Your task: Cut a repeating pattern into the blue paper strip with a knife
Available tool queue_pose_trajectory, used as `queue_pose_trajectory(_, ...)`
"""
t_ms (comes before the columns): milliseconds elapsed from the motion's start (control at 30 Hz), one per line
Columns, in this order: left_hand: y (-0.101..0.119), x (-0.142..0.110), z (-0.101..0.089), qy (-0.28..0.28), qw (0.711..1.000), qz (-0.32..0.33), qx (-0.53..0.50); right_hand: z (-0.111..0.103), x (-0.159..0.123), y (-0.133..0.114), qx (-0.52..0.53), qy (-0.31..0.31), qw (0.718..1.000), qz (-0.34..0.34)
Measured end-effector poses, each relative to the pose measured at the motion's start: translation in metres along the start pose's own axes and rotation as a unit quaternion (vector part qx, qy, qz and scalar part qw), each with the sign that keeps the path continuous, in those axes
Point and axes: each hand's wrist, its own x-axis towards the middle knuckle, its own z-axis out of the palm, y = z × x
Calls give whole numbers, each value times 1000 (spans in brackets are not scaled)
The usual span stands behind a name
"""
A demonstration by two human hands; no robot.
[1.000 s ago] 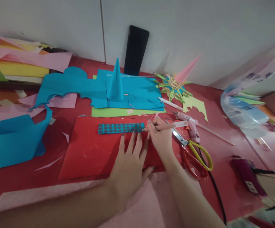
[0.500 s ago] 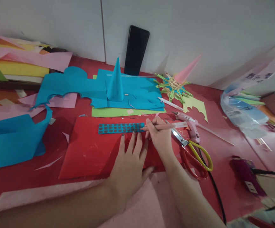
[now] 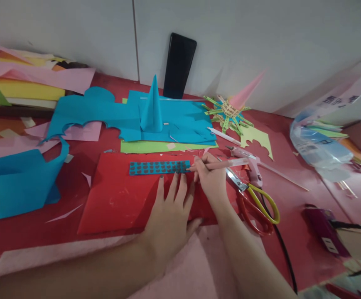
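A narrow blue paper strip (image 3: 152, 167) with rows of dark rounded marks lies on a red sheet (image 3: 118, 199). My left hand (image 3: 169, 216) is spread flat on the red sheet, its fingertips at the lower edge of the strip. Pinched in my right hand (image 3: 209, 178) is a pen (image 3: 224, 165) with a pinkish barrel, its tip at the strip's right end. Scissors (image 3: 255, 199) with one yellow and one red handle rest just right of my right hand, beside a pink glue gun (image 3: 251, 164).
Behind the red sheet stand a blue paper cone (image 3: 151, 112) and a phone (image 3: 179, 66) leaning on the wall. A pink-coned paper piece (image 3: 230, 109) and a white pen (image 3: 224, 136) lie right of them. Cut blue paper (image 3: 18, 182) fills the left; a purple power socket (image 3: 325, 230) sits right.
The pen and my right hand have shifted slightly to the right, the tip now at the strip's right edge. My left hand stays in place.
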Motion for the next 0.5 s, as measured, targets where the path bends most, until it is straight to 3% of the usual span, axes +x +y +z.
queue_pose_trajectory(200,1,-1,1,5,1000,3,2,0,0,1,17,-23,1000,-5)
queue_pose_trajectory(500,0,0,1,2,1000,2,2,0,0,2,6,-7,1000,-7)
